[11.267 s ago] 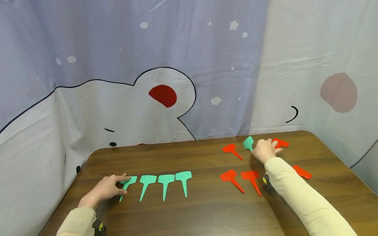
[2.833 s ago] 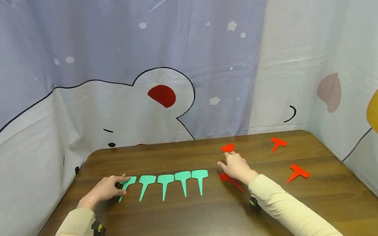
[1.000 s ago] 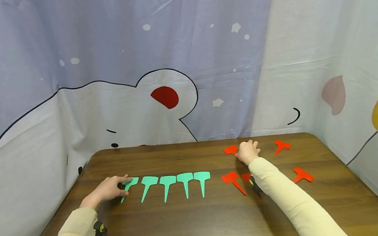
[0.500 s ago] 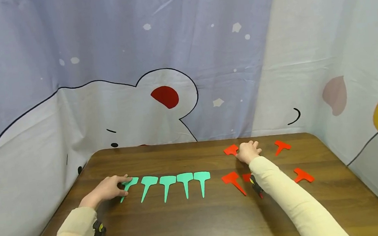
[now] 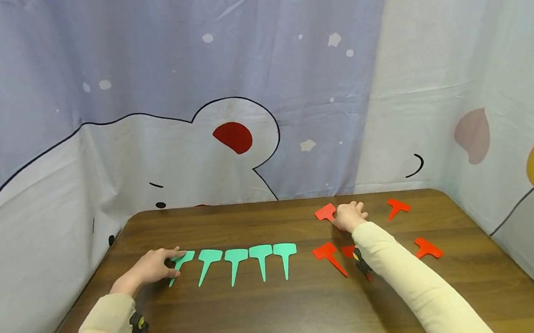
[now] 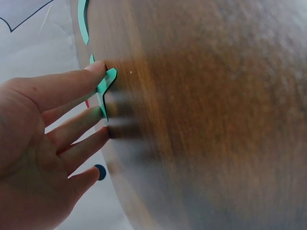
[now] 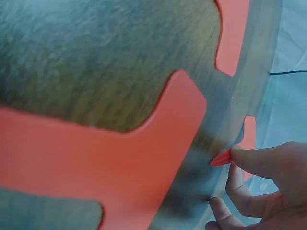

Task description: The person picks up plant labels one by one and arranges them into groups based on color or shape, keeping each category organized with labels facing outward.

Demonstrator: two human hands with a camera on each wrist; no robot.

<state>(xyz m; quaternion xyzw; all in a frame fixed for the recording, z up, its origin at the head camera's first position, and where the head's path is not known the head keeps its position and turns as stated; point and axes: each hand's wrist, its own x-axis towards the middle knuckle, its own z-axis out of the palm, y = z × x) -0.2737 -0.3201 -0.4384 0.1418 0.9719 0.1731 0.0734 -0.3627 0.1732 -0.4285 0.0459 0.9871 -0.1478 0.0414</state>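
Several green T-shaped plant labels [image 5: 261, 252] lie in a row across the middle-left of the table, stems toward the person. On the leftmost green plant label [image 5: 186, 257] rest the spread, mostly straight fingers of my left hand [image 5: 148, 268]; its index finger is at the head, its thumb by the stem. At the back right, my right hand [image 5: 350, 216] pinches the stem of a red plant label [image 5: 324, 212] between thumb and index finger. In the right wrist view, the tip of that red label's stem [image 7: 220, 158] pokes out past the thumb.
Nearer the person lies a red label [image 5: 326, 251], and beside it another red label [image 5: 348, 251] partly hidden by the right wrist. Farther right are a red label [image 5: 398, 206] at the back and a red label [image 5: 428, 247] in front of it. A printed curtain [image 5: 173, 160] hangs behind the table.
Over the longer span, the green label from the back right joined the row's right end. My right hand went from near the red labels to the back-left red one; my left hand stayed put.
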